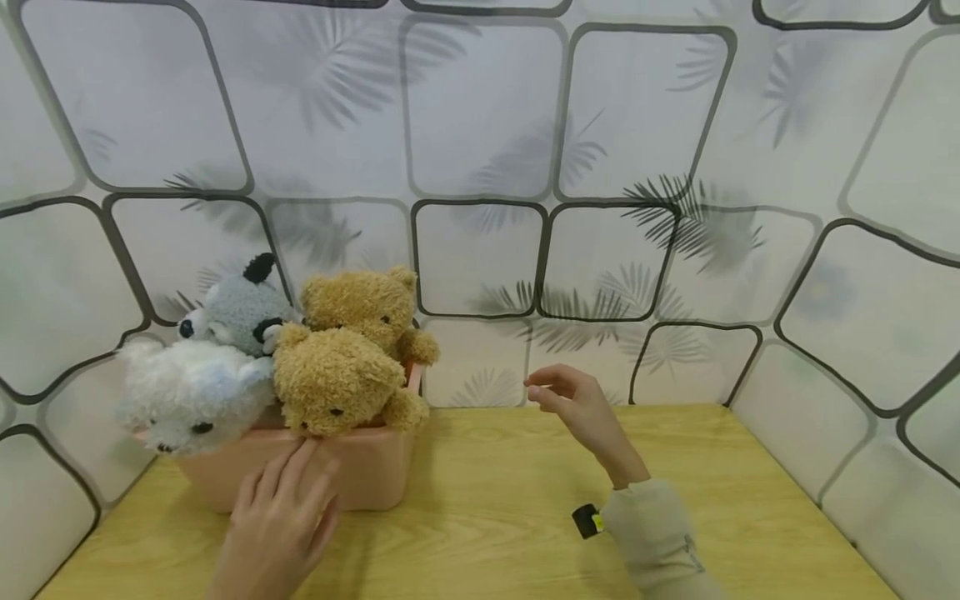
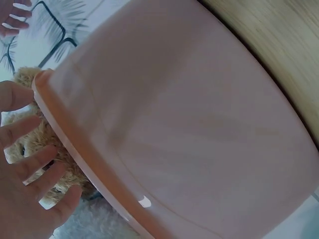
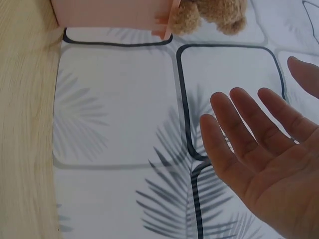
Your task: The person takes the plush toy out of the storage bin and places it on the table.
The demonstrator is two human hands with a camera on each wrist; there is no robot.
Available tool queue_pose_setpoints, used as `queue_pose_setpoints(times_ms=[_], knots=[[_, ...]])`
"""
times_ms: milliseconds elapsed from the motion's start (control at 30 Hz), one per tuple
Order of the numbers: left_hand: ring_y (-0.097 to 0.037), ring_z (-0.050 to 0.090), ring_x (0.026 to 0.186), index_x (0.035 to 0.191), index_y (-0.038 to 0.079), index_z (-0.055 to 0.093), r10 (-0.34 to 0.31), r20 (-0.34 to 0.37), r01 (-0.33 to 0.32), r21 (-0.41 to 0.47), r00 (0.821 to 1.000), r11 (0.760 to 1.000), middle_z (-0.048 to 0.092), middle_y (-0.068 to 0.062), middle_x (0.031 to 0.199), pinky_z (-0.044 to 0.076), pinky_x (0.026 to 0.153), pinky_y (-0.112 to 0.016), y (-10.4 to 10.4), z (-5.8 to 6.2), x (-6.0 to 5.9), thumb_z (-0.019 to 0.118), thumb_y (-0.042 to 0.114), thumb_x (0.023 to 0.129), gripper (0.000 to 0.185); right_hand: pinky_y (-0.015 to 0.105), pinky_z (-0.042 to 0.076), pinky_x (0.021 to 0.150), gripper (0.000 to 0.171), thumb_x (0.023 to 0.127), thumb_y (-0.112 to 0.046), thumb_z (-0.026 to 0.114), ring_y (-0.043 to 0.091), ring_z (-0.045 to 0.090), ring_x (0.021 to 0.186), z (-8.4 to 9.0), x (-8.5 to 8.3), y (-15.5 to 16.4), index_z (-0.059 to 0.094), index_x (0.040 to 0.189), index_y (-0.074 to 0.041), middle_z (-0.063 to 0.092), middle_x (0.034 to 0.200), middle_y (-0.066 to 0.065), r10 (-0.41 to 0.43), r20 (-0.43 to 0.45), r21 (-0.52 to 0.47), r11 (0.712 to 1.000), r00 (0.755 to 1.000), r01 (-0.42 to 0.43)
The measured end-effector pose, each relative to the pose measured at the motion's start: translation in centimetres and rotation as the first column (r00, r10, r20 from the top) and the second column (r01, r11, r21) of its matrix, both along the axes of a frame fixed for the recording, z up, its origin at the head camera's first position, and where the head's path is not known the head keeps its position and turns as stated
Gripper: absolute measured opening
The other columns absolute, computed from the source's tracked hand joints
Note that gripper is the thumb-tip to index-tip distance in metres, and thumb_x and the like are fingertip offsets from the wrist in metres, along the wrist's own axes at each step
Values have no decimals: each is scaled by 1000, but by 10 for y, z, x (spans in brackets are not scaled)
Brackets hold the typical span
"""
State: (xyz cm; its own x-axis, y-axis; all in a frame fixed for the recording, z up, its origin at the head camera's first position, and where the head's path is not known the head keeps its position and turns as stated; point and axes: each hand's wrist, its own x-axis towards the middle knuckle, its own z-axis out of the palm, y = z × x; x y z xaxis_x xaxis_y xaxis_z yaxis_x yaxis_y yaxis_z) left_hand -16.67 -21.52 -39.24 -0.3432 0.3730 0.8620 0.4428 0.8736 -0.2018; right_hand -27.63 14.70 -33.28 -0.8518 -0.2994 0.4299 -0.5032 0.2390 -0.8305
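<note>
A pink plastic bin (image 1: 375,475) stands at the back left of the wooden table (image 1: 510,517), packed with plush toys: two tan teddy bears (image 1: 337,379) (image 1: 367,308), a white plush (image 1: 187,396) and a grey one (image 1: 240,312). My left hand (image 1: 281,517) lies flat against the bin's front wall, its straight fingertips (image 2: 30,124) touching the front tan bear (image 2: 25,144) at the rim (image 2: 75,149). My right hand (image 1: 573,400) hovers to the right of the bin, fingers relaxed, holding nothing. In the right wrist view the open palm (image 3: 269,164) faces the wall.
Patterned wall panels (image 1: 480,250) enclose the table at the back, left and right. The bin's corner (image 3: 164,20) and a bear's paw (image 3: 219,15) show at the top of the right wrist view. A small black tag (image 1: 588,521) sits at my right cuff.
</note>
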Motion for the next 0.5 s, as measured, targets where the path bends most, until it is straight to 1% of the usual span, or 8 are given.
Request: queue_pose_setpoints(times_ms=[133,200,300,367,433,500], knots=[[-50,58,103,116,2,67,-6,-2,6,3,1000,1000,62,-30,118,47,76,-64,-3,-3,-3,30,38,108,53,38,57,89,24,98,-4,63,31,65,103,3,0,-14,64,118,9,65,120,26,42,-7,-8,999,999,-42],[-51,57,104,119,3,66,-6,-2,6,-3,1000,1000,61,-31,120,46,78,-65,-4,-5,-5,30,39,108,53,41,56,90,24,98,-5,63,33,64,104,5,1,-22,64,119,9,66,120,24,66,-18,-2,998,998,-66],[-52,55,106,124,5,65,3,-10,-3,-13,1000,1000,58,-30,121,44,82,-66,-6,-9,-9,30,38,108,51,45,54,92,27,99,-8,63,34,63,109,8,2,-34,64,122,6,66,123,20,99,-26,14,995,995,-99],[-53,54,107,126,7,64,6,-30,-6,-18,1000,1000,58,-30,121,44,82,-67,-6,-12,-12,30,38,107,50,48,53,94,30,99,-10,63,35,62,113,10,3,-41,63,126,4,65,126,19,125,-29,29,992,992,-124],[-53,54,108,129,10,63,11,-45,-12,-24,999,1000,57,-29,122,44,82,-67,-5,-14,-14,30,38,106,49,49,51,97,33,100,-11,63,37,60,119,12,3,-48,61,130,3,62,130,19,156,-24,33,987,987,-155],[-53,53,109,132,11,61,18,-45,-19,-31,999,999,57,-30,123,44,82,-68,-5,-16,-14,29,38,106,50,50,50,100,37,99,-10,64,38,57,123,13,3,-55,58,133,3,59,134,21,191,-19,30,981,981,-190]])
